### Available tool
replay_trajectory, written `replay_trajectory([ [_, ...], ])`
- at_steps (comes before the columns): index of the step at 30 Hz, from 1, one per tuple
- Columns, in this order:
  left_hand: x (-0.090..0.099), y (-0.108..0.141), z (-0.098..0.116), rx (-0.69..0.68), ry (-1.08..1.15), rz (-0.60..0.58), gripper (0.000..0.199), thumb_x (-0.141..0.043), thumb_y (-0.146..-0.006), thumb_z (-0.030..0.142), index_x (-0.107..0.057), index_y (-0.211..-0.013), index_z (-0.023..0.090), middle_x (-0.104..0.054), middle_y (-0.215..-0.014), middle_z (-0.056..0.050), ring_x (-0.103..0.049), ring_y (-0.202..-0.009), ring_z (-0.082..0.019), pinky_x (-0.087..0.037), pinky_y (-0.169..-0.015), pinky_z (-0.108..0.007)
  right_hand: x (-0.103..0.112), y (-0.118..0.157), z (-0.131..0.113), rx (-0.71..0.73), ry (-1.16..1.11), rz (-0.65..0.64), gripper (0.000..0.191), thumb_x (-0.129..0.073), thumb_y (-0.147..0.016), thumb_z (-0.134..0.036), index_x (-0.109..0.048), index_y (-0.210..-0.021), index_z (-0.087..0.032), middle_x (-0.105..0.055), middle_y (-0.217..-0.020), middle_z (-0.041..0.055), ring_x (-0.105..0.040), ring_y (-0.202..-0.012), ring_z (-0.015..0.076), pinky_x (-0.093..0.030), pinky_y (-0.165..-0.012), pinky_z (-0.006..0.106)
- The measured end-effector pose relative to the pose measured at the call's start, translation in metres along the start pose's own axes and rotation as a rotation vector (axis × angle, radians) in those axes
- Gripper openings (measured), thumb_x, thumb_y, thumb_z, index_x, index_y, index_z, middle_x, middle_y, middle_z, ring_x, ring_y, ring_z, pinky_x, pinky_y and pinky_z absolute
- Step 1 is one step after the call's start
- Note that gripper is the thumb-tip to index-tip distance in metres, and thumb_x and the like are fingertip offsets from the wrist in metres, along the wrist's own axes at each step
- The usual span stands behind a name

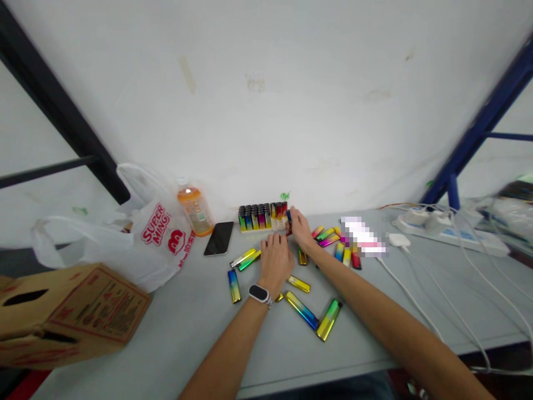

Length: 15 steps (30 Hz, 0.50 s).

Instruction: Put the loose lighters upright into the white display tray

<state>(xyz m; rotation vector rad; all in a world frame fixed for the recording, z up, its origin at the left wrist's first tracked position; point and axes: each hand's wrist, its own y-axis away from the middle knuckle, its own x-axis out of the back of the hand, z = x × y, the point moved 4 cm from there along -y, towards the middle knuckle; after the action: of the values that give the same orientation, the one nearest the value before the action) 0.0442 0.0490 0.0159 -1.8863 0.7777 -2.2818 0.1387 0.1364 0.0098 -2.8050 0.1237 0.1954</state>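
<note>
Head view. Shiny metallic multicolour lighters (255,218) stand upright in rows, long axes vertical, dark tops up, in a low pale tray (249,231) near the wall. Bare right hand (301,230): fingers curled at the tray's right end, against a dark glossy lighter (288,220); cannot tell whether it is gripped. Bare left hand (277,256), grey-white banded watch with black face (259,293) on the wrist: palm down, fingers bent just before the tray; cannot tell if they hold anything.

Loose lighters lie flat. Blue-to-yellow lighter (234,286), left: long axis roughly toward the wall, blue end farther. Yellow-to-blue lighter (302,310): slants nearer rightward, blue end near. Green-to-yellow lighter (328,320): slants farther rightward, dark top away from the viewer.

Containers: clear plastic bottle with white cap (195,211), upright, orange contents; white plastic bag with red print (156,244), contents hard to make out; brown cardboard box (95,311) with a dark slot, interior not visible.
</note>
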Motion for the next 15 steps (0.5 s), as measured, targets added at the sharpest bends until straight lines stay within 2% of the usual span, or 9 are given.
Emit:
replay_trajectory([
  [4,0.002,-0.013,-0.006,0.012,0.075,0.033,0.016,-0.047,-0.091,0.015,-0.060,-0.101,0.016,-0.063,-0.105,-0.015,-0.053,-0.105,-0.031,-0.039,-0.090,-0.046,-0.006,-0.021,0.004,0.090,0.093,-0.066,0.045,-0.056,-0.083,-0.066,-0.053,-0.095,-0.024,-0.050,-0.056,-0.0081,-0.049,-0.051,0.0122,-0.042,-0.054,0.024],
  [8,0.013,-0.011,-0.012,-0.043,0.208,0.034,0.016,-0.047,-0.092,0.017,-0.062,-0.095,0.018,-0.064,-0.100,-0.012,-0.056,-0.102,-0.028,-0.042,-0.088,-0.043,0.000,-0.035,0.000,0.242,0.359,-0.055,0.033,-0.065,-0.081,-0.052,-0.065,-0.089,-0.019,-0.063,-0.085,0.0034,-0.058,-0.081,0.0179,-0.048,-0.079,0.032],
  [10,0.017,-0.006,-0.015,-0.117,0.324,-0.062,0.014,-0.051,-0.090,0.016,-0.065,-0.091,0.020,-0.065,-0.096,-0.008,-0.059,-0.097,-0.025,-0.044,-0.086,-0.039,0.002,-0.041,-0.004,0.291,0.488,-0.074,0.029,-0.068,-0.079,-0.044,-0.070,-0.091,-0.018,-0.063,-0.090,0.0061,-0.057,-0.083,0.0192,-0.048,-0.082,0.034],
  [12,0.020,0.001,-0.018,-0.204,0.411,-0.192,0.010,-0.059,-0.085,0.018,-0.068,-0.086,0.021,-0.066,-0.092,-0.006,-0.060,-0.093,-0.024,-0.046,-0.085,-0.036,-0.001,-0.045,-0.007,0.335,0.561,-0.160,0.028,-0.065,-0.080,-0.037,-0.072,-0.100,-0.017,-0.065,-0.092,0.0064,-0.057,-0.081,0.0186,-0.047,-0.080,0.033],
  [15,0.021,0.009,-0.027,-0.198,0.476,-0.310,0.009,-0.071,-0.079,0.025,-0.073,-0.087,0.022,-0.068,-0.091,-0.005,-0.061,-0.091,-0.024,-0.048,-0.082,-0.035,-0.008,-0.049,-0.011,0.396,0.620,-0.250,0.032,-0.060,-0.083,-0.029,-0.068,-0.112,-0.017,-0.068,-0.091,0.0049,-0.058,-0.076,0.0170,-0.047,-0.078,0.032],
])
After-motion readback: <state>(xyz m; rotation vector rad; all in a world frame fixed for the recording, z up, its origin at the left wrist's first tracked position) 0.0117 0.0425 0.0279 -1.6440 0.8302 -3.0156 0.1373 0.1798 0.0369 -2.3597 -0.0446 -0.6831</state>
